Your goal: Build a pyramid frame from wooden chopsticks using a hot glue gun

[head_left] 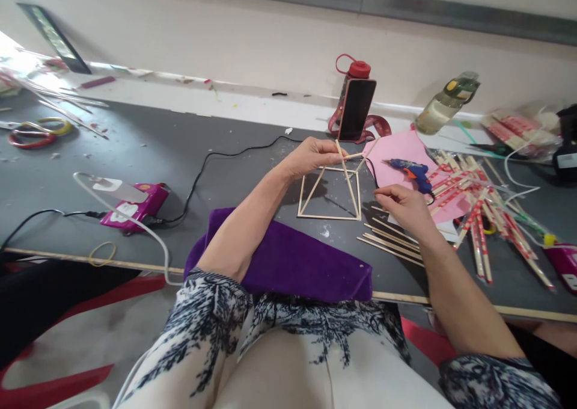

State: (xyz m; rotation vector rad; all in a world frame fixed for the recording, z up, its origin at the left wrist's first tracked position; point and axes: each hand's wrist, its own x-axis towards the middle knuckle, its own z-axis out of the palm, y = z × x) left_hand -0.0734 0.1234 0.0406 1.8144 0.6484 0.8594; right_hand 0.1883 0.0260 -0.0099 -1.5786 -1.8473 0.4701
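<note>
A frame of thin wooden sticks (pixel 330 218) stands on the grey table, with a square base and sticks slanting up from its corners. My left hand (pixel 315 156) pinches the sticks at the upper part of this frame. To the right of the frame, my right hand (pixel 401 206) is held with thumb and fingertips together; whatever lies between them, if anything, is too small to make out. Loose sticks (pixel 391 244) lie below that hand. A blue glue gun (pixel 413 172) rests on pink paper (pixel 396 147) just beyond it.
Wrapped chopsticks (pixel 478 216) are piled at the right. A phone (pixel 357 109) leans on a red-capped bottle (pixel 359 68); another bottle (pixel 447 103) stands further right. Purple cloth (pixel 297 258) covers the near edge. At left are a purple power box (pixel 135 207), cables and scissors (pixel 33 137).
</note>
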